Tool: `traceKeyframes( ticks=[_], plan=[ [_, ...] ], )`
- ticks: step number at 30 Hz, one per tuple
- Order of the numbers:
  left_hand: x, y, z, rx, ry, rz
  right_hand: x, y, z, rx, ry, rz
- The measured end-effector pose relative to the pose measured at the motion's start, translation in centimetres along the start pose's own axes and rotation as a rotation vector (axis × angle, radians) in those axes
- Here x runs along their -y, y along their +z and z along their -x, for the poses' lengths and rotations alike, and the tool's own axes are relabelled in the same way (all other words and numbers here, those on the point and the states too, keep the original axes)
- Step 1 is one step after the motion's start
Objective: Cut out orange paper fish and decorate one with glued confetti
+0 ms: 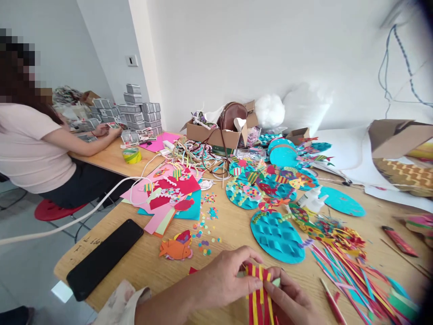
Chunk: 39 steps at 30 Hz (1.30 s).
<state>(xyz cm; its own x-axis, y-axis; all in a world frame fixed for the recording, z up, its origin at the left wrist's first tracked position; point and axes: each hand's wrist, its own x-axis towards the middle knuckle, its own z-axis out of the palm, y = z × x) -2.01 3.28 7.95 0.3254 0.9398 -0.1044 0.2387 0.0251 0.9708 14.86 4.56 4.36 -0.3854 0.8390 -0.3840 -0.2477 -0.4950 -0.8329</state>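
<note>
My left hand (pixel 227 276) comes in from the bottom, thumb and fingers pinching red and yellow paper strips (pixel 257 300). The strips hang side by side with a woven band near the top. My right hand (pixel 293 299) grips the same strips from the other side; its fingertips are partly hidden behind them. A bit of pale green paper (pixel 276 282) shows by the right fingers. Beyond the hands lies a turquoise oval (pixel 278 237) with raised paper scales. Left of it are orange paper fish (pixel 176 248) and scattered paper dots (pixel 204 243). A pencil-like red tool (pixel 333 301) lies to the right.
A black phone (pixel 105 257) lies near the left table edge. Coloured paper sheets (pixel 189 205), a white glue bottle (pixel 311 199), loose paper strips (pixel 352 280) and a red cutter (pixel 399 241) surround the hands. At left, a co-worker (pixel 37 149) sits by stacked grey boxes (pixel 134 113).
</note>
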Motion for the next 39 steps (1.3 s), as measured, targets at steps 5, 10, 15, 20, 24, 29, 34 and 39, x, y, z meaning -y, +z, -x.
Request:
traceKeyframes(
  ticks=[5,10,15,20,24,29,34,39],
  plan=[
    [0.7,-0.5,-0.1,0.030,-0.021,0.285,1.3,1.2,0.7,-0.078,-0.090,-0.048],
    [0.6,-1.2,-0.1,-0.033,-0.069,0.332,2.3,2.2,0.3,-0.095,-0.142,-0.087],
    [1.5,-0.9,-0.9,-0.034,-0.071,0.375,1.8,2.2,-0.1,-0.072,-0.147,-0.050],
    [1.4,-0.5,-1.2,-0.049,-0.062,0.368,1.2,2.1,-0.2,-0.095,-0.161,0.064],
    [1.2,-0.4,-1.1,-0.053,-0.072,0.343,1.0,2.1,-0.1,-0.086,-0.161,0.161],
    [1.7,-0.3,-0.8,-0.047,-0.042,0.296,0.9,2.0,0.0,-0.063,-0.160,0.268],
    [2.0,-0.3,-0.1,-0.042,-0.064,0.183,0.9,2.0,0.2,-0.079,-0.169,0.331],
    [2.2,-0.4,0.4,-0.095,-0.073,0.033,0.7,2.0,0.3,-0.067,-0.199,0.400]
  ],
)
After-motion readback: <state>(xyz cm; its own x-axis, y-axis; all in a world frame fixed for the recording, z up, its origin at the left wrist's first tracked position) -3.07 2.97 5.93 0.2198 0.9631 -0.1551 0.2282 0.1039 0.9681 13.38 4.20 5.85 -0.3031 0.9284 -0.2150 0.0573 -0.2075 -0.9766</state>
